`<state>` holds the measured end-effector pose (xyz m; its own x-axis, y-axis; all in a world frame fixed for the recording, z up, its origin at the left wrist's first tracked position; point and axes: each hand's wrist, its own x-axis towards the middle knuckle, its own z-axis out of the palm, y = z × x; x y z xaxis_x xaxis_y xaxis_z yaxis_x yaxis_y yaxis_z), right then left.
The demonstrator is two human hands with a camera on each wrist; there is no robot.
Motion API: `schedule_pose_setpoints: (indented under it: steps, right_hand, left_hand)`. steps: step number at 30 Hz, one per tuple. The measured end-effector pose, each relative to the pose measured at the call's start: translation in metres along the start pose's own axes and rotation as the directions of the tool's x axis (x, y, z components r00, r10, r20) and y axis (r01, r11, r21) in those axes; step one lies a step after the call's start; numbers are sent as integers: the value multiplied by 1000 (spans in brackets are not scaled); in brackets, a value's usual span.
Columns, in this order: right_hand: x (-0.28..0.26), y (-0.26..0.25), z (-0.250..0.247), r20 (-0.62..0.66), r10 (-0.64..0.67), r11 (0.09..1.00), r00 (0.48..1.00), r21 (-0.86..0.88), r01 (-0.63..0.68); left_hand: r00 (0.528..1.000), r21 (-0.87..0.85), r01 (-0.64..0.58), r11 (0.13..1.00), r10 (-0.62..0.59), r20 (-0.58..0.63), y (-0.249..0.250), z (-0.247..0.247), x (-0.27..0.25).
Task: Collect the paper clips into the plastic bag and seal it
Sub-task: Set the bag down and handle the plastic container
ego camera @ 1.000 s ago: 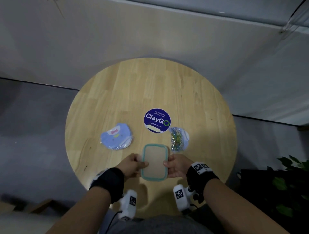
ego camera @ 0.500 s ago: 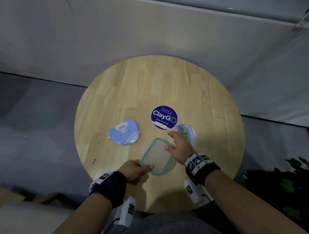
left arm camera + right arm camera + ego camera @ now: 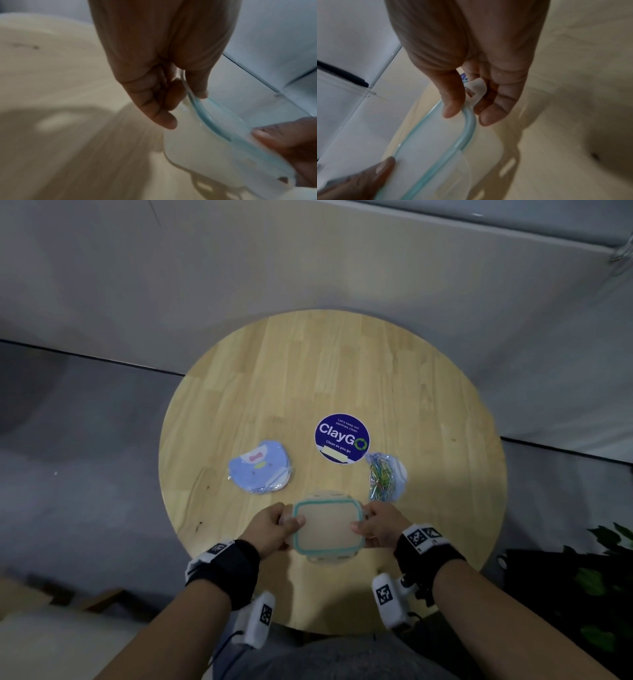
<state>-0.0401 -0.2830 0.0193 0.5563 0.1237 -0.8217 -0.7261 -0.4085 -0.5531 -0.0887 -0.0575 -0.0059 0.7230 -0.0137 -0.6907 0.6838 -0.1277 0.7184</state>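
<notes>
A small clear plastic bag (image 3: 387, 474) with several coloured paper clips (image 3: 378, 479) inside lies on the round wooden table (image 3: 342, 364), just beyond my right hand. Both hands hold a clear container lid (image 3: 327, 529) with a teal seal, level above the near part of the table. My left hand (image 3: 274, 525) grips its left edge, thumb on top (image 3: 197, 86). My right hand (image 3: 380, 525) grips the right edge, and its fingers curl around a clip flap (image 3: 476, 89). The lid (image 3: 214, 142) (image 3: 428, 142) casts a shadow on the wood.
A stack of blue pouches (image 3: 262, 472) in clear wrap lies left of centre. A round purple ClayGo sticker (image 3: 342, 438) marks the middle of the table. Grey walls stand behind the table, and a green plant (image 3: 609, 594) is low at the right.
Half a second ago the lid lay tilted, with my right hand on top of it near the clips and my left at its corner. Now both hands grip its sides and hold it level.
</notes>
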Motion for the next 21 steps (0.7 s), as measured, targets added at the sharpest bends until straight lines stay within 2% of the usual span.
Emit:
schedule_pose_setpoints:
  steps: [2, 3, 4, 5, 6, 7, 8, 10, 12, 15, 19, 21]
  right_hand:
    - [2, 3, -2, -57, -40, 999, 998, -21, 39]
    - [3, 5, -3, -85, -65, 997, 994, -46, 61]
    - [3, 7, -2, -118, -94, 992, 989, -95, 83]
    - [3, 8, -2, -147, -123, 983, 981, -156, 100]
    - [3, 10, -1, -170, -153, 974, 974, -194, 119]
    - [2, 11, 1, -181, -175, 968, 968, -210, 135]
    - [2, 12, 2, -184, -189, 967, 964, -206, 151]
    - [0, 13, 4, -182, -207, 965, 961, -197, 171]
    - [-2, 13, 3, -177, -230, 962, 957, -188, 197]
    - [-9, 7, -2, -104, -206, 979, 973, -24, 204]
    - [-20, 4, -13, 64, -133, 971, 989, 206, 118]
    - [-22, 6, -20, 87, -120, 939, 989, 334, 85]
  left_hand:
    - [999, 237, -32, 971, 38, -21, 11, -8, 2]
    - [991, 366, -47, 929, 91, -102, 17, -13, 6]
    - [961, 466, -61, 883, 178, -210, 25, -21, 12]
    - [910, 530, -87, 844, 283, -303, 32, -31, 20]
    - [855, 571, -111, 813, 371, -362, 38, -42, 30]
    - [820, 604, -119, 788, 420, -387, 44, -52, 40]
    - [822, 635, -92, 767, 419, -387, 48, -62, 51]
    - [885, 701, 0, 713, 326, -331, 53, -73, 68]
    - [918, 747, 70, 662, 251, -308, 53, -73, 78]
    - [934, 790, 168, 590, 162, -320, 50, -70, 85]
    - [951, 834, 250, 492, 35, -306, 55, -69, 89]
    - [951, 829, 253, 499, 28, -307, 56, -69, 90]
